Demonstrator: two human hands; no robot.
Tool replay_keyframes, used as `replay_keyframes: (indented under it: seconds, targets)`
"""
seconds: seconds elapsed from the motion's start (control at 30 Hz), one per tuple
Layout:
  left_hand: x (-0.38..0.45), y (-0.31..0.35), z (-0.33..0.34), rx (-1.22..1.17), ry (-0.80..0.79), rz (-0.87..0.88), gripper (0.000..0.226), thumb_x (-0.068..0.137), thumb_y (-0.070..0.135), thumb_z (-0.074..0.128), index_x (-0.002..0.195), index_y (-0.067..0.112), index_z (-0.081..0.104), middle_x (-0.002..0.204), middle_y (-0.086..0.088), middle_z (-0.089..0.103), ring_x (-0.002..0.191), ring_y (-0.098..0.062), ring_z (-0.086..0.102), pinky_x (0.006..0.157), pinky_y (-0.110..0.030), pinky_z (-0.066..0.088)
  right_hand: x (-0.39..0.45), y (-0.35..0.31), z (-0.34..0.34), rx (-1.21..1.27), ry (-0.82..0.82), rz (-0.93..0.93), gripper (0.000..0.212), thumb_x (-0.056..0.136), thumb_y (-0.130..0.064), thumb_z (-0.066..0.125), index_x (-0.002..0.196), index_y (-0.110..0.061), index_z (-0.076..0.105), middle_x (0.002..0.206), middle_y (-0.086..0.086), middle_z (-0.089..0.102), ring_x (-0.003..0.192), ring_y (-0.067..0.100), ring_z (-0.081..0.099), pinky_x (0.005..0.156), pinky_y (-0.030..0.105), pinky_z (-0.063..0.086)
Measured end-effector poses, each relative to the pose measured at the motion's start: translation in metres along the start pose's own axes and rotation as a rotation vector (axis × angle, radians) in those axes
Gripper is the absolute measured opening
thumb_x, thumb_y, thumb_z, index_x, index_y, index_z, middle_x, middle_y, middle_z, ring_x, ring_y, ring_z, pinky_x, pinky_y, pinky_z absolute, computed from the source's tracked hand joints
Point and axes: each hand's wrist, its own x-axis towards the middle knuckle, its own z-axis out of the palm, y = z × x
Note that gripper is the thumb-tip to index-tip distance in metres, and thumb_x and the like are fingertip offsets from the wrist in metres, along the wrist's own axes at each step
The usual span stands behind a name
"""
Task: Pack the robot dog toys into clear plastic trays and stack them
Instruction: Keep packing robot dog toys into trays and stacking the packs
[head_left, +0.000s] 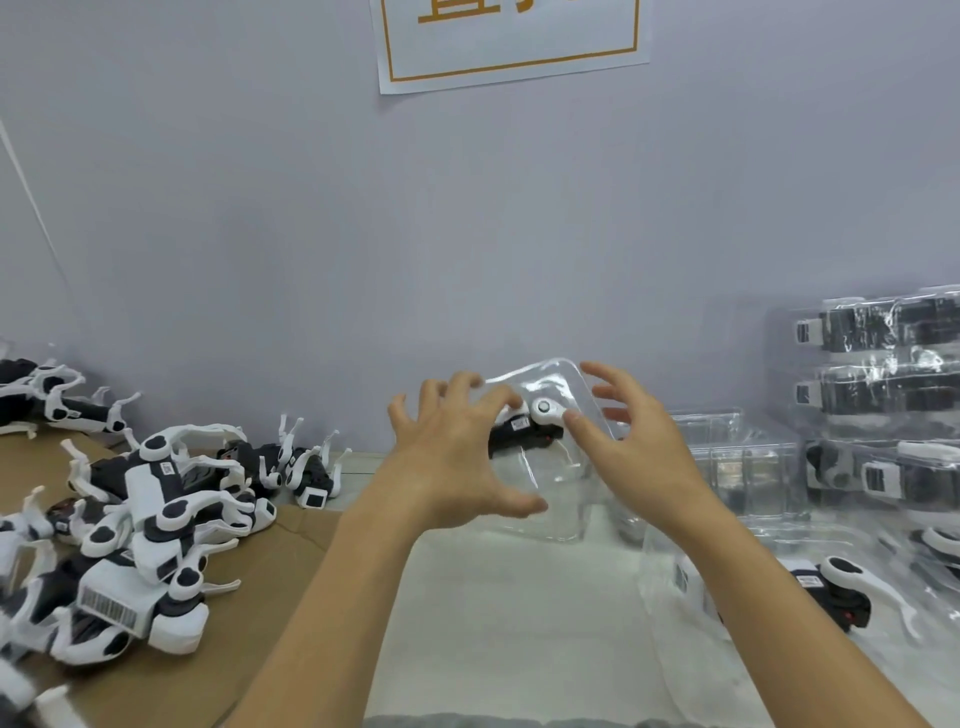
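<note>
Head view. Both forearms reach forward over the pale worktop (519, 597). A clear plastic tray (550, 467) stands tilted up on edge between the hands, its upper rim toward the wall. Inside it sits one black-and-white robot dog toy (527, 428), lying across the upper part of the tray, a round white joint facing the camera.

The left hand (452, 457) is spread wide, fingers fanned and bent at the tips over the left side of the tray; fingertips lie at the tray's upper left rim, thumb low near its front face. Whether it presses the plastic or only hovers cannot be told. The right hand (628, 441) is likewise spread, thumb tip touching the tray face just beside the toy's white joint, the other fingers arched past the tray's right edge.

To the left, a heap of loose robot dog toys (145, 519) lies on brown cardboard (270, 613). To the right, filled trays (883, 395) are stacked against the wall, with empty clear trays (748, 467) beside them. Nearer, another packed toy (841, 592) lies at the right forearm.

A white sign with an orange border (511, 36) hangs on the wall above
</note>
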Motion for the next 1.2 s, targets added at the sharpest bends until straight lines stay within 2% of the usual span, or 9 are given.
replay_keyframes:
  seconds: [0.1, 0.17, 0.27, 0.4, 0.57, 0.8, 0.9, 1.03, 1.2]
  targets:
    - [0.003, 0.002, -0.002, 0.139, 0.202, 0.038, 0.088, 0.052, 0.070, 0.079, 0.128, 0.040, 0.048, 0.152, 0.003, 0.026, 0.139, -0.026, 0.020, 0.112, -0.053, -0.004, -0.001, 0.001, 0.002, 0.053, -0.009, -0.015, 0.053, 0.088, -0.045, 0.067, 0.135, -0.048, 0.043, 0.115, -0.024, 0.054, 0.100, -0.018, 0.051, 0.072, 0.008, 0.043]
    - [0.004, 0.004, -0.005, 0.199, 0.270, 0.073, 0.087, 0.050, 0.067, 0.083, 0.125, 0.036, 0.052, 0.152, -0.002, 0.031, 0.139, -0.031, 0.024, 0.112, -0.055, -0.004, -0.001, 0.001, 0.004, 0.078, 0.008, -0.047, 0.047, 0.088, -0.045, 0.068, 0.130, -0.047, 0.047, 0.115, -0.023, 0.058, 0.103, -0.020, 0.051, 0.076, 0.006, 0.044]
    - [0.002, 0.007, -0.007, 0.221, 0.315, 0.094, 0.086, 0.048, 0.062, 0.088, 0.122, 0.031, 0.057, 0.150, -0.007, 0.038, 0.136, -0.036, 0.028, 0.111, -0.062, 0.001, 0.000, 0.000, 0.004, 0.089, 0.039, -0.077, 0.049, 0.087, -0.046, 0.068, 0.132, -0.044, 0.048, 0.113, -0.026, 0.059, 0.107, -0.017, 0.053, 0.082, 0.014, 0.046]
    - [0.002, 0.009, -0.008, 0.241, 0.341, 0.097, 0.087, 0.047, 0.060, 0.090, 0.123, 0.029, 0.058, 0.150, -0.009, 0.039, 0.136, -0.038, 0.030, 0.111, -0.067, 0.006, -0.001, -0.002, 0.003, 0.094, 0.078, -0.110, 0.047, 0.087, -0.043, 0.070, 0.128, -0.048, 0.047, 0.108, -0.030, 0.059, 0.104, -0.022, 0.052, 0.072, 0.005, 0.047]
    - [0.001, 0.011, -0.008, 0.244, 0.375, 0.101, 0.087, 0.046, 0.057, 0.091, 0.122, 0.027, 0.061, 0.148, -0.010, 0.042, 0.134, -0.039, 0.035, 0.110, -0.069, 0.009, -0.002, -0.004, 0.003, 0.139, 0.117, -0.138, 0.048, 0.086, -0.039, 0.071, 0.128, -0.046, 0.050, 0.110, -0.028, 0.060, 0.104, -0.020, 0.053, 0.073, 0.002, 0.045]
    - [0.002, 0.013, -0.007, 0.272, 0.474, 0.126, 0.086, 0.046, 0.055, 0.092, 0.121, 0.025, 0.065, 0.147, -0.011, 0.045, 0.134, -0.040, 0.039, 0.110, -0.067, 0.009, -0.004, -0.007, 0.003, 0.175, 0.172, -0.167, 0.047, 0.090, -0.031, 0.070, 0.125, -0.052, 0.047, 0.116, -0.030, 0.058, 0.108, -0.020, 0.051, 0.075, 0.000, 0.043]
    - [0.002, 0.014, -0.006, 0.251, 0.511, 0.131, 0.086, 0.045, 0.055, 0.092, 0.121, 0.024, 0.066, 0.146, -0.012, 0.047, 0.133, -0.040, 0.040, 0.110, -0.068, 0.012, -0.004, -0.008, 0.001, 0.188, 0.182, -0.178, 0.044, 0.091, -0.030, 0.069, 0.126, -0.050, 0.050, 0.114, -0.031, 0.059, 0.110, -0.018, 0.052, 0.076, 0.002, 0.044]
    - [0.002, 0.011, -0.008, 0.191, 0.557, 0.111, 0.086, 0.047, 0.056, 0.091, 0.123, 0.025, 0.065, 0.145, -0.012, 0.047, 0.131, -0.039, 0.039, 0.109, -0.070, 0.014, -0.003, -0.008, -0.001, 0.211, 0.195, -0.176, 0.042, 0.096, -0.027, 0.063, 0.135, -0.038, 0.053, 0.124, -0.020, 0.060, 0.118, -0.008, 0.053, 0.085, 0.017, 0.046]
    - [0.002, 0.006, -0.009, 0.017, 0.570, 0.034, 0.083, 0.051, 0.061, 0.088, 0.124, 0.026, 0.066, 0.147, -0.009, 0.043, 0.133, -0.037, 0.037, 0.112, -0.064, 0.010, -0.004, -0.012, -0.002, 0.329, 0.216, -0.147, 0.046, 0.092, -0.041, 0.045, 0.135, -0.031, 0.056, 0.128, -0.013, 0.061, 0.119, -0.003, 0.054, 0.093, 0.022, 0.045]
